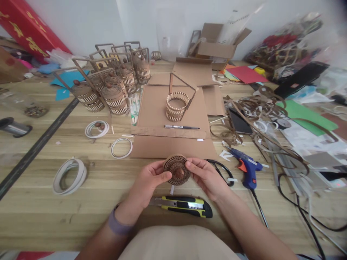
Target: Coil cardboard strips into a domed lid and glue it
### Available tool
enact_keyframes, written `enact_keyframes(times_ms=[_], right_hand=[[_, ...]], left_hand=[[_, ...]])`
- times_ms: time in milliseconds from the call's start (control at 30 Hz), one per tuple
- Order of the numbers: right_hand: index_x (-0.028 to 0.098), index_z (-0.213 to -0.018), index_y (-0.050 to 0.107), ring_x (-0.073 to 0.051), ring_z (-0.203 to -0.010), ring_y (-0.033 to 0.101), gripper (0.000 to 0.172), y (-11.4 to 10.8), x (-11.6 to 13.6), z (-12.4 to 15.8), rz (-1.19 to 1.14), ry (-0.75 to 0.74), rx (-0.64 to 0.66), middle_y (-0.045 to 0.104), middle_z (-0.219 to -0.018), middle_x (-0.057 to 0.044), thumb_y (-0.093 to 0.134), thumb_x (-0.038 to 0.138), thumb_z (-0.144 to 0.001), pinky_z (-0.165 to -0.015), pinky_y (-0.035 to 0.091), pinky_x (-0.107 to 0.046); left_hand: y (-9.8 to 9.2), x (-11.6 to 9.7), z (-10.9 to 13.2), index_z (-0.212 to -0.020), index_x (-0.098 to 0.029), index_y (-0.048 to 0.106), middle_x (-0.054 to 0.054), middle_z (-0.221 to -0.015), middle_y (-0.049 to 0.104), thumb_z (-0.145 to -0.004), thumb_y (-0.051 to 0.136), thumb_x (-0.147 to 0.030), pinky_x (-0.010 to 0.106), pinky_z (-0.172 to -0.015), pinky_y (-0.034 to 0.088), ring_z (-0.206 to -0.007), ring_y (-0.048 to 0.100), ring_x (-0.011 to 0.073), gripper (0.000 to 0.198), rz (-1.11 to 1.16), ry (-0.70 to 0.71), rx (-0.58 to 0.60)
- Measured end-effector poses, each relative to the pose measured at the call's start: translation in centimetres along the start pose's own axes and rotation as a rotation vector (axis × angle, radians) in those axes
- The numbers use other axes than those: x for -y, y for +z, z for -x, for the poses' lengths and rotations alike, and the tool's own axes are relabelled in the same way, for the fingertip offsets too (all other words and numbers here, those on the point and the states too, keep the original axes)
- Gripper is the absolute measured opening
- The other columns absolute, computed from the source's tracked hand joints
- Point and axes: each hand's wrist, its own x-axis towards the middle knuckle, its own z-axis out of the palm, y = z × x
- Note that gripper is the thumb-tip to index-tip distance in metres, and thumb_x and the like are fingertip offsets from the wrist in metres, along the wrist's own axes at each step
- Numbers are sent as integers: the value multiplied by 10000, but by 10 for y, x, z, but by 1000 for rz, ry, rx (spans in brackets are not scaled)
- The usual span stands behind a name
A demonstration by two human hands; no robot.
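Note:
Between my two hands is a round brown lid (176, 164) of coiled corrugated cardboard, with a brown knob at its middle. My left hand (151, 178) grips its left edge, thumb on top. My right hand (202, 173) pinches the right edge between thumb and fingers. Just below lies a yellow and black utility knife (185, 206), its blade end partly behind my left wrist. Beyond the lid, a small slatted basket (175, 112) with an angular handle stands on a cardboard sheet (173, 147). A pen (181, 127) rests in front of that basket.
Several finished lidded baskets (115, 99) stand at the back left. Rolls of white tape (69, 176) lie on the left. To the right are a blue glue gun (248, 166) with its cord, a phone (240, 121) and tangled brown strips (260, 104). A cardboard box (217, 48) stands behind.

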Motion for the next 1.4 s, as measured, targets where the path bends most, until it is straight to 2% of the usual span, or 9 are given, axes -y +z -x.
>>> enact_keyframes(times_ms=[133,567,767,1000,1233,1400], right_hand=[[167,-788,744,-141,-726,616,306,1,1,1,33,-10,36,735,-765,-20,852,432,-680,-760,459,-277],[154,-796,750,-137,-710,616,307,0,-1,1,4,35,109,731,-758,-24,867,407,-668,-753,462,-283],[163,-784,749,-139,-722,615,276,0,-5,-1,-67,-1,69,729,-750,-24,867,386,-670,-756,463,-275],[161,-815,740,-144,-752,628,258,-1,-5,-2,-81,16,103,729,-790,-29,851,365,-701,-812,464,-289],[160,-804,743,-130,-740,616,256,-2,-4,-2,-110,21,129,717,-760,-19,862,355,-690,-777,457,-262],[166,-799,739,-137,-758,607,266,3,-6,-1,-98,-21,78,719,-785,-23,854,383,-696,-783,448,-266]], left_hand=[[1,2,0,-937,-163,753,59,-883,784,-628,849,-273,352,-852,533,-875,711,229,342,-33,38,-60],[-2,0,1,-876,-149,763,47,-789,777,-591,886,-297,320,-795,530,-772,707,202,344,31,-8,-4],[0,3,-2,-926,-156,757,63,-913,780,-539,926,-324,326,-850,514,-909,701,232,455,77,-9,-75],[1,2,-1,-871,-140,772,66,-843,779,-597,898,-414,378,-885,525,-855,705,235,408,72,-19,-9],[-1,3,-2,-824,-149,775,53,-777,771,-552,918,-420,341,-844,527,-823,702,219,410,75,-47,8],[2,4,-1,-891,-181,767,38,-877,781,-521,939,-311,307,-835,520,-851,699,198,429,99,46,-65]])
